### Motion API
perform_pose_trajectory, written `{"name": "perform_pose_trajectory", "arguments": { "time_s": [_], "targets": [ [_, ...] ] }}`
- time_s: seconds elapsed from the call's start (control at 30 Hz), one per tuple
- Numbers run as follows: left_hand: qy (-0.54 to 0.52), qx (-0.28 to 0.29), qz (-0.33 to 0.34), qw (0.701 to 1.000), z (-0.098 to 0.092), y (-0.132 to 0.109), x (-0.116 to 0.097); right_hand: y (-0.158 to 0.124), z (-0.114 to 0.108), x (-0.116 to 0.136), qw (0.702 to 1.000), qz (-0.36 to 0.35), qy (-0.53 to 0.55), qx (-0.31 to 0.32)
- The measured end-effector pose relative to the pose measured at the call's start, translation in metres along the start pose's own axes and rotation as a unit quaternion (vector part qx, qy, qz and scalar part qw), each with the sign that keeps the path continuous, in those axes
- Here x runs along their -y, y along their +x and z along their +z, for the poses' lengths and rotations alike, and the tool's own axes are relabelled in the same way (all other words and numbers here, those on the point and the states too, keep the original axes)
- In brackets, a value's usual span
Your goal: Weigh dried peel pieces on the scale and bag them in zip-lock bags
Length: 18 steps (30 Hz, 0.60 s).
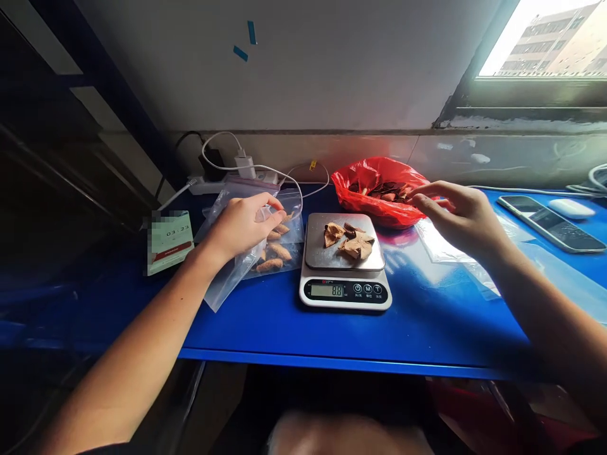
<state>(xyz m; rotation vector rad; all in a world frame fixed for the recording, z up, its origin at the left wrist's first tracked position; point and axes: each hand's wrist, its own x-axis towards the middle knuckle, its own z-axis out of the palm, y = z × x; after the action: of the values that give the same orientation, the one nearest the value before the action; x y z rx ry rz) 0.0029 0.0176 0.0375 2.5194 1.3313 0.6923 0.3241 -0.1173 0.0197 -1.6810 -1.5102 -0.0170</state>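
Observation:
A white kitchen scale [346,291] with a steel plate stands in the middle, its display reading about 8.8. Several dry, tan-brown curled pieces [356,245] lie on the plate. Left of the scale, my left hand [249,222] hovers over clear zip bags [222,278], fingers loosely bent, nothing visible in them. Brown, oval, nut-like pieces [277,251] show inside one bag. My right hand [458,205] is at the right rim of a red plastic bag [403,218]. Its thumb and index tips come together; what they hold, if anything, is hidden. Dark reddish-brown dried pieces [382,191] fill the red bag.
A device with a lit screen showing 03:23 [173,235] stands at left. Behind the bags are a power strip [206,186] and a white charger [245,167] with cables. Flat clear bags [446,246], a phone [552,223] and a white case [571,208] lie at right.

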Motion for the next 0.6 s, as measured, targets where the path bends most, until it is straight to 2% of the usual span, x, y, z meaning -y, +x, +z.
{"name": "perform_pose_trajectory", "arguments": {
  "time_s": [0.07, 0.17, 0.27, 0.37, 0.6],
  "targets": [
    [0.005, -0.046, 0.043, 0.998, -0.001, 0.001, 0.003, -0.002, 0.000, 0.005, 1.000, -0.006, 0.017, 0.026],
    [-0.025, -0.159, 0.100, 0.982, -0.008, 0.003, 0.010, -0.006, 0.000, 0.011, 0.998, -0.023, 0.042, 0.049],
    [-0.063, -0.235, 0.096, 0.965, -0.017, 0.002, 0.015, -0.010, -0.001, 0.019, 0.996, -0.055, 0.050, 0.043],
    [-0.086, -0.254, 0.080, 0.960, -0.022, 0.001, 0.017, -0.013, -0.002, 0.027, 0.994, -0.083, 0.046, 0.060],
    [-0.096, -0.254, 0.117, 0.955, -0.016, 0.003, 0.019, -0.014, 0.002, 0.027, 0.989, -0.119, 0.032, 0.079]
  ]
}}
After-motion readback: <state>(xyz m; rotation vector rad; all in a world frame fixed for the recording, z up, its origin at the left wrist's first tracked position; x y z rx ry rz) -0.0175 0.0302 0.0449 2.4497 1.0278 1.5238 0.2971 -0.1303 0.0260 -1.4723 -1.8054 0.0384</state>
